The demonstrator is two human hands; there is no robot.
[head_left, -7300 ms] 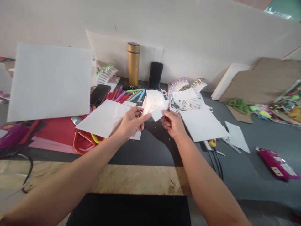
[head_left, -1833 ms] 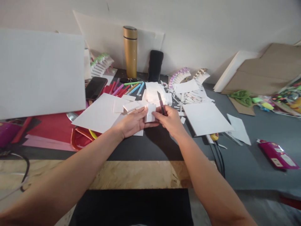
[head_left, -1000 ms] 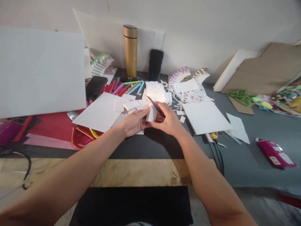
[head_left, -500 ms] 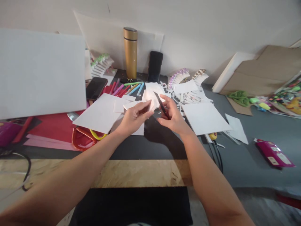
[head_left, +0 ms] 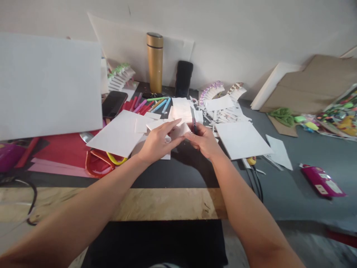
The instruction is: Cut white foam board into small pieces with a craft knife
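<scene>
Near the middle of the desk, my left hand [head_left: 157,144] is closed on a small white piece of paper or thin board [head_left: 180,130], holding it between thumb and fingers. My right hand [head_left: 206,142] grips a dark craft knife [head_left: 194,122] whose blade points up and away from me. The right thumb and fingertips meet the right edge of the small white piece. Just behind both hands lies a brightly lit stack of white pieces [head_left: 181,106]. A larger white sheet [head_left: 119,134] lies to the left, and a white board [head_left: 242,139] to the right.
A gold flask [head_left: 154,63] and an upright black phone [head_left: 183,78] stand at the wall. Coloured markers [head_left: 158,105] and another phone [head_left: 114,104] lie back left. White scraps [head_left: 223,115] cover the back right. Scissors handles [head_left: 99,163] and a purple packet [head_left: 323,181] flank the workspace.
My right hand has turned and closed in, so its fingertips now meet the small white piece. The knife has swung from leaning left to nearly upright. My left hand has barely shifted.
</scene>
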